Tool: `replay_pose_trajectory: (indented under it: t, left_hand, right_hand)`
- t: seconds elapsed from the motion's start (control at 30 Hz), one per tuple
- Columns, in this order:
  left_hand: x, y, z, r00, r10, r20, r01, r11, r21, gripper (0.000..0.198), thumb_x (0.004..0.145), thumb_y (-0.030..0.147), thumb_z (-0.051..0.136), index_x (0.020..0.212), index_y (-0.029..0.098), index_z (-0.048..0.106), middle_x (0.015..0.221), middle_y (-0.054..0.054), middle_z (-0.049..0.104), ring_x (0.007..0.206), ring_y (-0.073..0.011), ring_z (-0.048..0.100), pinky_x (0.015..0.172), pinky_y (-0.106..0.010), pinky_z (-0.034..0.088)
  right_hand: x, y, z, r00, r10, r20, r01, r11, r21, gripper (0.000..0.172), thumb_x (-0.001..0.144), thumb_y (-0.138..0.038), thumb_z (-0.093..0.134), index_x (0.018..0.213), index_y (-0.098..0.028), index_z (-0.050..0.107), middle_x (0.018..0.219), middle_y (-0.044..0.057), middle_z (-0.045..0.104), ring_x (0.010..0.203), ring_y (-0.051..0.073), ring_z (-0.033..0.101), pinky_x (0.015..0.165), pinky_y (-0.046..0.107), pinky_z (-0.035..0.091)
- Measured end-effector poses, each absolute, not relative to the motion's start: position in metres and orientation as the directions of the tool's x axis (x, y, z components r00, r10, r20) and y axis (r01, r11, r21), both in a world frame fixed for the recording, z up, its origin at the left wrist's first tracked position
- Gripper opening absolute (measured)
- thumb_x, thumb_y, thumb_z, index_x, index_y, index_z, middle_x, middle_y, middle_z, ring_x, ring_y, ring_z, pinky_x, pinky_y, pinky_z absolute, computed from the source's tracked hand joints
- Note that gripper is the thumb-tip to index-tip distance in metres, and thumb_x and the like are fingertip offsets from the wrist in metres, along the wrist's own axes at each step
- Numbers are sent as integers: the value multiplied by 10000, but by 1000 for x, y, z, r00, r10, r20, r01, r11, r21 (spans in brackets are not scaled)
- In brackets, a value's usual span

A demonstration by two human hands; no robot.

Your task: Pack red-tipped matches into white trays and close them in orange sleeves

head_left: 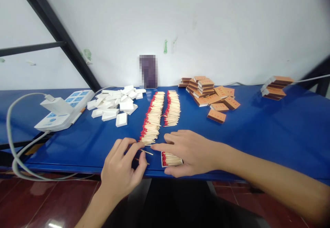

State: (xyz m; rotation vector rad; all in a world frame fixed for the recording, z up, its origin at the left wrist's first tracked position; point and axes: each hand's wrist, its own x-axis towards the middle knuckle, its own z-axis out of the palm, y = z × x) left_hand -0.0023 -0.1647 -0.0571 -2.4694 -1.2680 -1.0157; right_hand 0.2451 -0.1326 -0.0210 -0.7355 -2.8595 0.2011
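My left hand [125, 164] is at the table's front edge, its thumb and forefinger curled around a couple of loose matches [147, 152]. Part of these matches is hidden by the fingers. My right hand [192, 154] wraps around a white inner tray [162, 162] filled with red-headed matches, its thumb on the near side. The right forefinger stretches left toward the near end of a long row of matches [152, 118]. A shorter row of matches [172, 109] lies to the right of that one.
Several white empty trays [120, 101] are heaped at the left. Orange matchbox sleeves [212, 97] are piled at the back right, with a small stack [275, 88] farther right. A power strip [64, 109] with cables stands at the left of the blue table [257, 132].
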Motion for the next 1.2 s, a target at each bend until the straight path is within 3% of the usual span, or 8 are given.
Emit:
replay_pose_trajectory:
  t: [0.23,0.57,0.83,1.0,1.1,1.2]
  left_hand:
    - [-5,-166,-57,415,666,620,778,-613,137,235,915,109,493,1077,151,658,986,-94,582,858,-226,519,761,-383,453]
    - [-3,-166,-56,392,702,594,779,-597,191,182,942,148,505,1046,157,654,996,-86,577,883,-226,524,796,-379,439]
    - [9,-156,-45,162,836,525,900,-344,269,137,951,319,556,1030,237,632,1023,-54,594,931,-262,506,810,-413,375]
    - [0,-164,-45,194,728,657,738,-550,392,125,968,176,469,864,193,535,916,-51,550,868,-215,504,777,-379,375]
    - [-10,-171,-50,352,603,716,593,-736,328,200,923,90,450,746,173,492,876,-56,509,778,-181,459,707,-354,353]
    - [-12,-174,-55,475,538,697,549,-800,243,190,886,68,477,723,159,516,909,-81,520,802,-192,455,702,-362,358]
  right_hand:
    - [245,-133,-23,-854,498,150,471,863,-180,606,941,-565,546,1414,-186,535,966,67,621,713,190,537,627,319,359]
    - [245,-133,-21,-852,504,141,476,858,-194,556,945,-547,548,1371,-189,564,958,66,615,721,185,539,649,310,373]
    - [245,-132,-21,-854,502,136,479,861,-173,549,942,-528,557,1394,-216,553,948,52,611,688,175,507,628,299,329]
    - [246,-131,-22,-870,475,134,452,876,-166,539,953,-505,544,1416,-230,536,921,37,612,679,172,503,631,299,317]
    - [247,-131,-22,-873,469,135,446,878,-174,554,945,-511,556,1421,-230,534,930,37,616,702,178,519,636,301,320]
    - [247,-131,-22,-868,476,144,447,873,-193,554,935,-506,573,1412,-226,544,922,34,618,712,179,525,637,300,322]
